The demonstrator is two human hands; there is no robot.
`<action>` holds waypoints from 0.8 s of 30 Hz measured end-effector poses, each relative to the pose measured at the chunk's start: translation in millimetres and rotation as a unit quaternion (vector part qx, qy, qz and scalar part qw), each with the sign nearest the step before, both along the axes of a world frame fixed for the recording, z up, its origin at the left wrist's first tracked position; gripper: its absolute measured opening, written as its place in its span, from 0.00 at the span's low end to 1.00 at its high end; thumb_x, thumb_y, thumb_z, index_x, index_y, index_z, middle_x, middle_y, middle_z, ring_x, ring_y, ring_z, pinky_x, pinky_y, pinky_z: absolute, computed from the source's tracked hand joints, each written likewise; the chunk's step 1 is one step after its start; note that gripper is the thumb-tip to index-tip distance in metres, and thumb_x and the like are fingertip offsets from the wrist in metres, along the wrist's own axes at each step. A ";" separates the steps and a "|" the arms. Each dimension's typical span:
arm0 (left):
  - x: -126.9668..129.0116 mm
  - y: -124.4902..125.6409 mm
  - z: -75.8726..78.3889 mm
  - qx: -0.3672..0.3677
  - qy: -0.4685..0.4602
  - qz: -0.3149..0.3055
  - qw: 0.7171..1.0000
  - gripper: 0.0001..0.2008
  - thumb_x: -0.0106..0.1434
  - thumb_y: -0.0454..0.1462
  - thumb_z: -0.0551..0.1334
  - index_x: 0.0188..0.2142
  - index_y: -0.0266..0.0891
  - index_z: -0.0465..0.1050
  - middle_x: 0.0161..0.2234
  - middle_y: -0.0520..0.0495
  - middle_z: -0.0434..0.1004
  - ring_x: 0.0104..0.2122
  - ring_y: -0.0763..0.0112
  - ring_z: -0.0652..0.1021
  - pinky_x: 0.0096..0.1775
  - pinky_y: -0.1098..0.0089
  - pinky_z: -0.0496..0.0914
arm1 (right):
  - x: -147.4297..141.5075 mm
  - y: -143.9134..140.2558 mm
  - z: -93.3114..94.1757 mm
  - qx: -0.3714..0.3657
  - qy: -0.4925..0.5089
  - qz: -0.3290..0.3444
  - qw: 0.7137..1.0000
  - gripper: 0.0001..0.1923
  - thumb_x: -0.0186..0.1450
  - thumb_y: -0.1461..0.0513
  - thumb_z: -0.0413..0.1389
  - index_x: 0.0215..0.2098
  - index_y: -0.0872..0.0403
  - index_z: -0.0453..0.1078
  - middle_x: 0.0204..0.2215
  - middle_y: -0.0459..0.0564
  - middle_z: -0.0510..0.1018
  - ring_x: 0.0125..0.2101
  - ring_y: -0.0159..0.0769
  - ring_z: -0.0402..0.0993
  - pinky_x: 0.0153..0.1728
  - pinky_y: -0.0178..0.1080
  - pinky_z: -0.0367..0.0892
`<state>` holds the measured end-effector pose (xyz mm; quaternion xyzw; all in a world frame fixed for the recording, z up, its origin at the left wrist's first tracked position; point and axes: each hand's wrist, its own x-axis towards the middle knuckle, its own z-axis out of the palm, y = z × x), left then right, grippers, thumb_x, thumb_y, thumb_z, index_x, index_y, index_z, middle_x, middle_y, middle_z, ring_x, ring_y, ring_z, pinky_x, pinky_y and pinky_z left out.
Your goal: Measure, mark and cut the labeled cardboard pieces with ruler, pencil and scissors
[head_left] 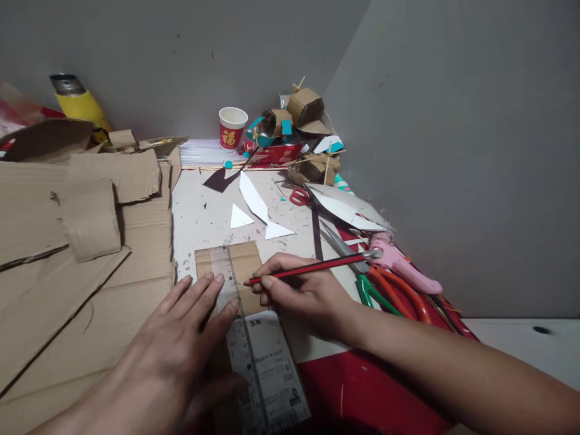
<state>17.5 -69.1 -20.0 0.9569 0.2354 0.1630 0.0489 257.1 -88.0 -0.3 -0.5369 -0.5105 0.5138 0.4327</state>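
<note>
Toward the tabletop's [194,211] near edge, the left hand [174,338], fingers spread, lies on a clear ruler [241,347] over a labelled cardboard strip [247,296]. The right hand [301,293] pinches a red pencil [312,266] (its tip just beside the ruler). Cardboard sheets [136,308] cover the left edge; green-handled scissors [362,285] lie rightward; a paper cup [232,130] stands near the far edge.

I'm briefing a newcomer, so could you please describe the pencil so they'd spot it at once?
Right of the big cardboard pile, a smaller cardboard piece lies under a ruler. There, the right hand holds the pencil: slim, red and black-striped, unlike the flat, see-through ruler.
</note>
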 end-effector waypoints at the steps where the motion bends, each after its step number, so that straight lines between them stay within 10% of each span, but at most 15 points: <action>1: -0.1 -0.2 0.5 0.000 -0.001 0.000 1.000 0.34 0.60 0.51 0.63 0.62 0.42 0.62 0.64 0.33 0.63 0.63 0.47 0.65 0.58 0.44 0.64 | 1.2 -0.1 2.3 -0.013 0.039 -0.024 0.999 0.06 0.61 0.59 0.60 0.32 0.54 0.69 0.24 0.46 0.77 0.22 0.30 0.71 0.24 0.34 0.68; 7: -0.4 -0.9 3.3 0.001 0.005 0.008 1.000 0.34 0.60 0.51 0.64 0.63 0.42 0.62 0.65 0.35 0.62 0.63 0.48 0.65 0.58 0.45 0.65 | 7.9 5.6 9.0 -0.008 0.082 -0.112 0.990 0.09 0.60 0.58 0.63 0.31 0.55 0.69 0.23 0.46 0.78 0.21 0.29 0.72 0.21 0.32 0.68; 24: 1.8 -6.1 4.4 0.133 0.059 0.000 0.989 0.37 0.60 0.58 0.60 0.57 0.31 0.68 0.54 0.28 0.75 0.54 0.44 0.75 0.62 0.48 0.52 | 12.1 2.7 -3.6 0.078 -0.011 -0.059 0.995 0.08 0.67 0.58 0.57 0.42 0.53 0.69 0.30 0.48 0.77 0.31 0.33 0.74 0.36 0.38 0.69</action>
